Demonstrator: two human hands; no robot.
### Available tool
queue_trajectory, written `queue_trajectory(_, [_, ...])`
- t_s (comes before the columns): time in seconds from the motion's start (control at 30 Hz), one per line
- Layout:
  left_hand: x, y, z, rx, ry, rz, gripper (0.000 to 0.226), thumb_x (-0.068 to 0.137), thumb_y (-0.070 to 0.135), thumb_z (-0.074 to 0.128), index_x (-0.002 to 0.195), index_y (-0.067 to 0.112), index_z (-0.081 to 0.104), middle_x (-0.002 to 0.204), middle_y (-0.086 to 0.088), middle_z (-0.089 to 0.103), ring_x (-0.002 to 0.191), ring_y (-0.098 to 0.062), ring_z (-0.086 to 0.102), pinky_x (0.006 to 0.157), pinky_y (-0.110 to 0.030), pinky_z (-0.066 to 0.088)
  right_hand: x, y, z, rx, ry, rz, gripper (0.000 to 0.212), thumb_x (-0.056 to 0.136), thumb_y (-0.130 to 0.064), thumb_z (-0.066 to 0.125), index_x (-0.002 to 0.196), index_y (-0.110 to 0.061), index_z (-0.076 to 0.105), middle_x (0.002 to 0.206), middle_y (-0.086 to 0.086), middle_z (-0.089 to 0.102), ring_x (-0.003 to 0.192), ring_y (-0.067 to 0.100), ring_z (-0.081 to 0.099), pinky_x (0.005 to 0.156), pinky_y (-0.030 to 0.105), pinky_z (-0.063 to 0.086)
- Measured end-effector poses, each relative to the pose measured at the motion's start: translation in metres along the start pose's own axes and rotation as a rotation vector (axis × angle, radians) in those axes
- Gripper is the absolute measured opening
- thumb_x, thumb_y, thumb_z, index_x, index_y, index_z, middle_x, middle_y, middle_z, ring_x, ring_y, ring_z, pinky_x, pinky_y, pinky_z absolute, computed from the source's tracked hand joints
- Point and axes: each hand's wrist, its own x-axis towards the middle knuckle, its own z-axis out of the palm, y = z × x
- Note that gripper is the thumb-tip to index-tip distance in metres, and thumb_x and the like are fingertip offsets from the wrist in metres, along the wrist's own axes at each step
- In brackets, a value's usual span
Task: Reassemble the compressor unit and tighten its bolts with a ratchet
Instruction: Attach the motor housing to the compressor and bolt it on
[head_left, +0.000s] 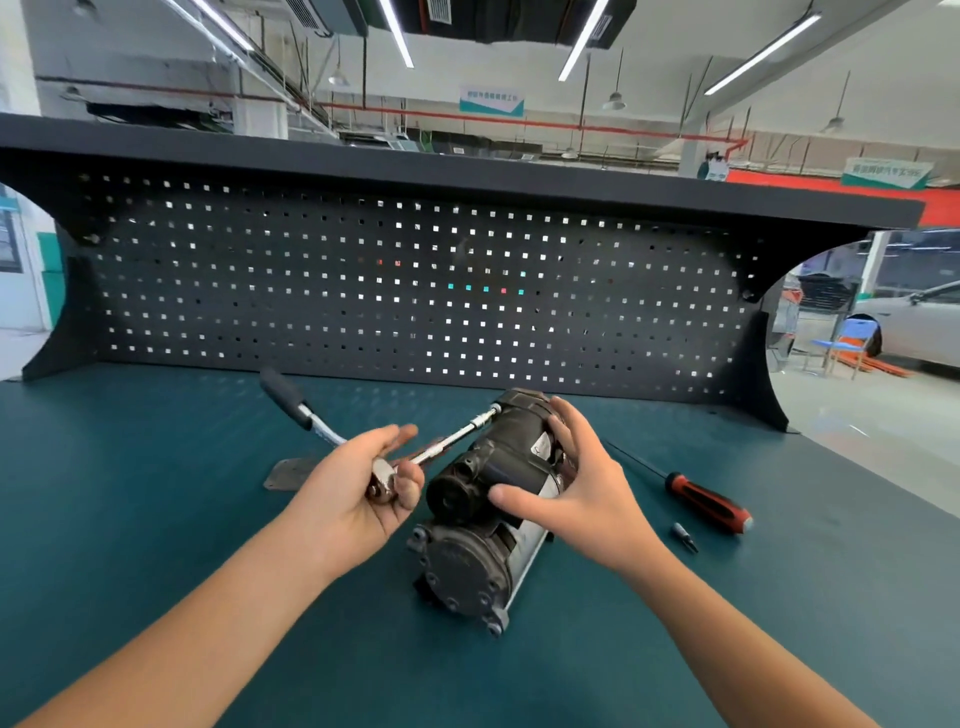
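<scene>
The dark compressor unit (483, 499) lies on the teal bench, its round bolted end cover facing me. My right hand (566, 483) rests over its upper right side, thumb across the body and fingers wrapped round the far part. My left hand (363, 483) grips the head of a chrome ratchet (322, 431) with my fingers curled round it. The ratchet's black handle points up and to the left. A long extension bar (457, 439) runs from the ratchet head to the compressor's far top end, where its tip meets the housing.
A thin grey plate (291, 473) lies on the bench left of my left hand. A red and black screwdriver (701, 504) and a small bit (683, 535) lie to the right. A dark pegboard (415, 291) backs the bench under a shelf.
</scene>
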Motion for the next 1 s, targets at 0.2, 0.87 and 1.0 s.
queue_trajectory(0.2, [-0.008,-0.006,-0.006,0.866,-0.145,0.459,0.017,0.096,0.019,0.045,0.107,0.029,0.055,0.11,0.003,0.066,0.043,-0.01,0.051,0.045,-0.022,0.046,0.006,-0.003,-0.016,-0.096,-0.088,-0.018,0.088,0.061,-0.034,0.085,0.122,-0.058,0.027,0.104,-0.049,0.045,0.099,-0.033,0.038,0.083,-0.004,0.03])
queue_trajectory(0.87, [-0.002,-0.028,-0.018,1.631,-0.123,0.945,0.05,0.091,0.039,0.051,0.136,0.024,0.037,0.114,0.008,0.062,0.103,-0.019,0.058,0.084,-0.036,0.043,0.003,0.029,-0.02,0.101,-0.192,0.074,0.152,0.038,-0.062,0.083,0.138,-0.031,-0.027,0.123,-0.039,0.002,0.102,-0.044,0.011,0.08,-0.012,0.022])
queue_trajectory(1.0, [-0.002,-0.026,-0.017,1.655,-0.097,0.906,0.046,0.091,0.043,0.05,0.132,0.024,0.041,0.085,0.008,0.065,0.079,-0.018,0.059,0.072,-0.032,0.041,0.012,0.028,-0.015,0.107,-0.312,0.086,0.141,0.056,-0.041,0.085,0.134,-0.036,-0.033,0.148,-0.019,0.001,0.133,-0.01,0.013,0.105,0.005,0.021])
